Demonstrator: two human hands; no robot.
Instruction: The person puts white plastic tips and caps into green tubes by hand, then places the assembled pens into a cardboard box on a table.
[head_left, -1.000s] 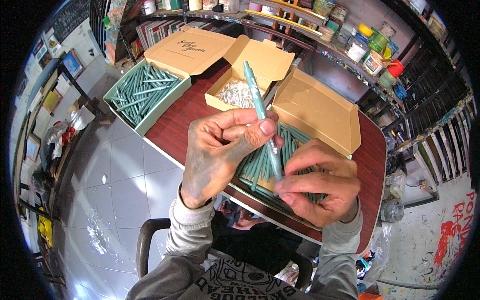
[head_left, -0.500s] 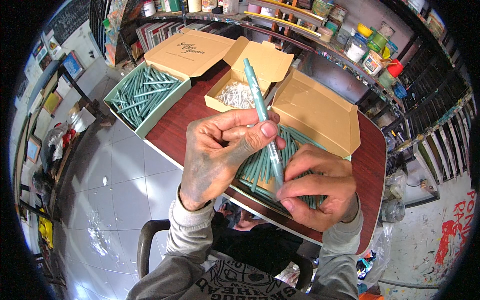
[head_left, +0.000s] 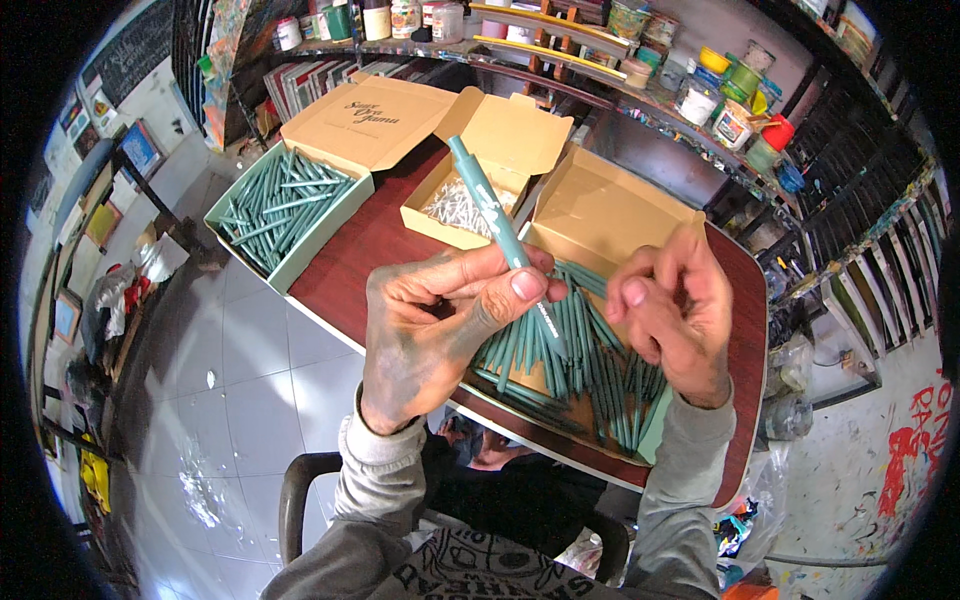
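Note:
A green click pen (head_left: 502, 231) with pale lettering is tilted in front of me, its push-button end up and to the left. My left hand (head_left: 440, 320) is closed around its middle between thumb and fingers. To the right of the pen and apart from it, my right hand (head_left: 682, 322) is raised with its fingers curled in toward the thumb. Whatever it may hold is hidden. Beneath both hands is an open cardboard box (head_left: 655, 425) with rows of similar green pens (head_left: 530, 350), partly covered by my left hand and the held pen.
Another box (head_left: 330, 220) at the left holds a heap of green pens (head_left: 287, 205). A smaller cardboard box (head_left: 425, 228) contains small white pieces (head_left: 468, 207). All stand on the dark red table (head_left: 340, 290). Paint pots (head_left: 697, 105) line a shelf behind.
My right hand has left the pen's lower end and moved up and to the right. My left hand still grips the pen, which has shifted slightly left and down.

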